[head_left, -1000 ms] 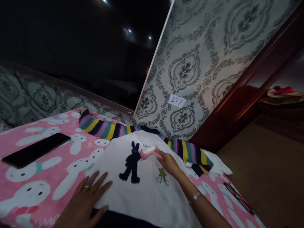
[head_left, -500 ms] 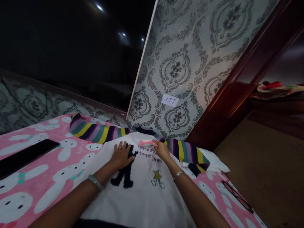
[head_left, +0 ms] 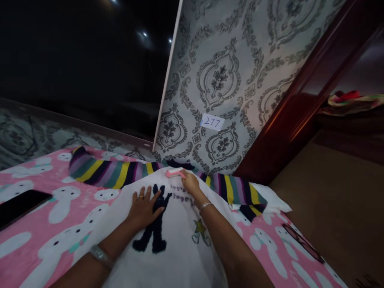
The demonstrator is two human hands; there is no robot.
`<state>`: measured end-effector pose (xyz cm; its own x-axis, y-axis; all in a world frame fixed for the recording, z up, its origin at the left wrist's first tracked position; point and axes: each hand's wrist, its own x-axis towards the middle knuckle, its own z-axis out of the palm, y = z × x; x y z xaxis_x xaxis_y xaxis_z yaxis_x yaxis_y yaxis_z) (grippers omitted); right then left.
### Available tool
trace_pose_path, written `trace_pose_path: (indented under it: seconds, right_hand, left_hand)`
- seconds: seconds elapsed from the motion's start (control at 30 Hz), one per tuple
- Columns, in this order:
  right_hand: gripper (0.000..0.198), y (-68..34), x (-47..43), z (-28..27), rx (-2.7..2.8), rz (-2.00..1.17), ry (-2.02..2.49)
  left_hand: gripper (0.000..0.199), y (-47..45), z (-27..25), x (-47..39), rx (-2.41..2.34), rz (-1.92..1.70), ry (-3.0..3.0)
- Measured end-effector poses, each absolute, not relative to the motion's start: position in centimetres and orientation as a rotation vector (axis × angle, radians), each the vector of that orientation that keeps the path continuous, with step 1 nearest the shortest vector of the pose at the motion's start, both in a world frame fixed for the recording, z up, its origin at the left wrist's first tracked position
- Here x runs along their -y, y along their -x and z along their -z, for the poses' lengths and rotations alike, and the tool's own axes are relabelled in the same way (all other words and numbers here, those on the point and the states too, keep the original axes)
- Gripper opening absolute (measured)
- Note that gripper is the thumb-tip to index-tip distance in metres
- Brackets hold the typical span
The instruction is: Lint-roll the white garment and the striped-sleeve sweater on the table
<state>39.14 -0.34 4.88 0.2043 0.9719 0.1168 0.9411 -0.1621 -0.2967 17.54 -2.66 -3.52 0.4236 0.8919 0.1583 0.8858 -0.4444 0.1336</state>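
Observation:
A white sweater point(head_left: 180, 248) with striped sleeves lies spread out, front side up, bearing a dark furry figure, lettering and a star with legs. My left hand point(head_left: 144, 208) rests flat on it, fingers spread, partly over the dark figure. Near the neckline, my right hand point(head_left: 190, 184) is closed around a small pink tool point(head_left: 175, 173) with a pale part, held at the cloth above the lettering. Its exact kind is hard to make out, and the fingers hide its right end.
Under the sweater is a pink blanket point(head_left: 63, 236) with a white rabbit pattern. A black phone point(head_left: 24, 204) lies at left, dark-framed glasses point(head_left: 303, 242) at the right edge. Behind stand a large black screen point(head_left: 81, 68) and a patterned wall with a "277" paper point(head_left: 212, 121).
My right hand has moved the pink tool up and left toward the neckline. My left hand has shifted slightly left and down in view, still flat. The camera view has shifted too.

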Motion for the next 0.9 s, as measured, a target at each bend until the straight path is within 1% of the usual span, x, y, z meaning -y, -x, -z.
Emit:
trace_pose_path:
  seconds: [0.1,0.27,0.4,0.5,0.6,0.77,0.9]
  right_hand:
    - [0.053,-41.8,6.2,-4.0,1.787,-0.172,2.193]
    - [0.053,-46.6,17.3,-3.2,1.732,-0.275,2.132]
    - [0.051,-49.6,21.2,-4.8,1.753,-0.332,2.087]
    - [0.049,-50.2,19.3,-6.0,1.684,-0.207,2.154]
    - [0.05,-49.1,14.4,-5.6,1.624,-0.086,2.303]
    - [0.052,-46.0,5.2,-4.2,1.57,-0.081,2.364]
    - [0.05,-45.0,1.7,-4.3,1.544,-0.088,2.33]
  left_hand:
    - [0.07,-17.6,3.3,2.7,-1.651,-0.287,-2.638]
    - [0.071,-17.8,2.6,2.8,-1.647,-0.247,-2.602]
    - [0.07,-17.8,2.2,2.8,-1.634,-0.222,-2.595]
    - [0.07,-17.8,2.2,2.8,-1.631,-0.211,-2.598]
    - [0.07,-17.9,2.2,2.7,-1.643,-0.195,-2.6]
    - [0.07,-18.0,2.1,2.6,-1.694,-0.144,-2.594]
    - [0.071,-18.0,2.1,2.5,-1.697,-0.125,-2.617]
